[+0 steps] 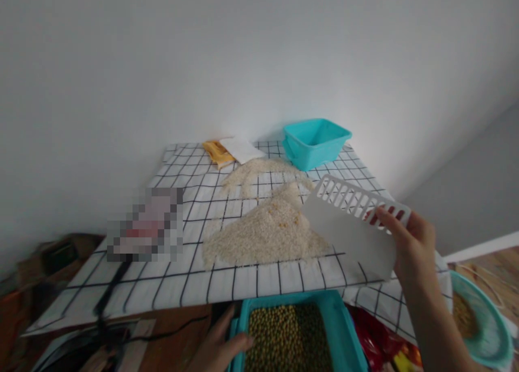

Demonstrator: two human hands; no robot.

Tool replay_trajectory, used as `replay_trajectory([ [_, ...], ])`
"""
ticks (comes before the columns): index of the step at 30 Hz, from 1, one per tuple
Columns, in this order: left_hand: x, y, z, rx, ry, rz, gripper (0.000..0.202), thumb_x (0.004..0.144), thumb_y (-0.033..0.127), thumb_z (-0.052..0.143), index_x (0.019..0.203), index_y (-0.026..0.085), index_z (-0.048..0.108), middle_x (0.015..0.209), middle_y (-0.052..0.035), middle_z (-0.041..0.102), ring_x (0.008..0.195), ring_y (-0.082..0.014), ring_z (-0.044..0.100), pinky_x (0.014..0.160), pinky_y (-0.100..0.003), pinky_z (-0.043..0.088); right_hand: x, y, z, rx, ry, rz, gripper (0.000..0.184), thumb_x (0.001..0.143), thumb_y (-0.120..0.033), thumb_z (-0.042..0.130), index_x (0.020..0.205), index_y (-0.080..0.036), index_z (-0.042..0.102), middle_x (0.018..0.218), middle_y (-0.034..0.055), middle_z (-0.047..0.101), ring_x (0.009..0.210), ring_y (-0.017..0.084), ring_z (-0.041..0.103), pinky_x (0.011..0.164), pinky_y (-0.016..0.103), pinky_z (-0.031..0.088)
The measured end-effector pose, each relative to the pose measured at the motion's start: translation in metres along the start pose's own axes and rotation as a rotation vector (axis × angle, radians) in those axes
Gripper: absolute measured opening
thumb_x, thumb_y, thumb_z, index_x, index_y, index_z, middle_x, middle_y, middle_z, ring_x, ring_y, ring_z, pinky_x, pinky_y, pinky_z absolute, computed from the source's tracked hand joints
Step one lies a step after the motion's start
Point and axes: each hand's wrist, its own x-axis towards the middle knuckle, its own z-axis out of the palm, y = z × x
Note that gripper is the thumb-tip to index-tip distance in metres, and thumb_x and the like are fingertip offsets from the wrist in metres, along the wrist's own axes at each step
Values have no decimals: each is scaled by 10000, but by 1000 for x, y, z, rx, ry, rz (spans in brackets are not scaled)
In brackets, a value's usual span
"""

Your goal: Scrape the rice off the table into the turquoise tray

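My right hand [413, 247] grips a white plastic board [352, 226] by its slotted edge, tilted beside a heap of pale grain [259, 237] that looks like rice. The board's near-left edge meets the right side of the heap. A few orange-yellow bits lie near the heap's top. Below the table's front edge, my left hand [221, 342] is at the left rim of a teal bin [338, 318], thumb over the rim and fingers outside it; the hand is somewhat blurred. Green beans [275, 334] fill that bin, darker on the right.
A second teal bin [316, 145] stands at the back right of the checked tablecloth [194, 199]. Behind the grain lie a yellow packet [218, 153] and a white sheet [242, 149]. A pixelated device [148, 226] is at left. Red packaging [379, 334] and a teal basket [492, 329] are at right.
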Motion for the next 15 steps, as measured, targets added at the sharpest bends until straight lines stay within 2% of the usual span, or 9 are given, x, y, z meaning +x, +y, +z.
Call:
replay_trajectory([
  [4, 8, -18, -9, -139, -45, -12, 501, 671, 371, 623, 1145, 213, 670, 1164, -53, 731, 1211, -337, 575, 989, -416, 477, -3, 2, 1, -25, 6, -75, 243, 690, -416, 765, 717, -186, 695, 597, -17, 640, 534, 137, 551, 522, 263, 370],
  [6, 13, -27, -14, -222, -58, -22, 376, 739, 384, 615, 1074, 232, 692, 1076, -41, 763, 1269, -301, 529, 1031, -406, 440, -5, 1, 1, -53, 20, -125, 243, 700, -419, 757, 698, -188, 681, 597, -17, 634, 537, 141, 547, 525, 268, 371],
  [8, 17, -32, -17, -256, -53, -33, 342, 743, 380, 629, 1049, 245, 695, 1048, -24, 769, 1257, -291, 538, 1046, -397, 420, -8, -2, 2, -92, 27, -174, 245, 715, -421, 744, 687, -191, 664, 614, -13, 635, 555, 150, 552, 534, 275, 378],
  [11, 19, -27, -17, -273, -56, -54, 459, 695, 376, 648, 1135, 246, 651, 1100, -14, 750, 1161, -322, 602, 1010, -422, 440, -13, -11, 2, -147, 3, -234, 240, 750, -415, 716, 684, -194, 652, 644, -3, 638, 597, 164, 566, 553, 280, 391],
  [15, 15, -16, -11, -288, -73, -83, 567, 647, 386, 645, 1184, 209, 597, 1167, -40, 724, 1176, -336, 585, 982, -420, 450, -19, -23, 0, -199, -25, -294, 229, 762, -411, 707, 703, -195, 659, 631, -7, 625, 571, 147, 544, 527, 268, 373],
])
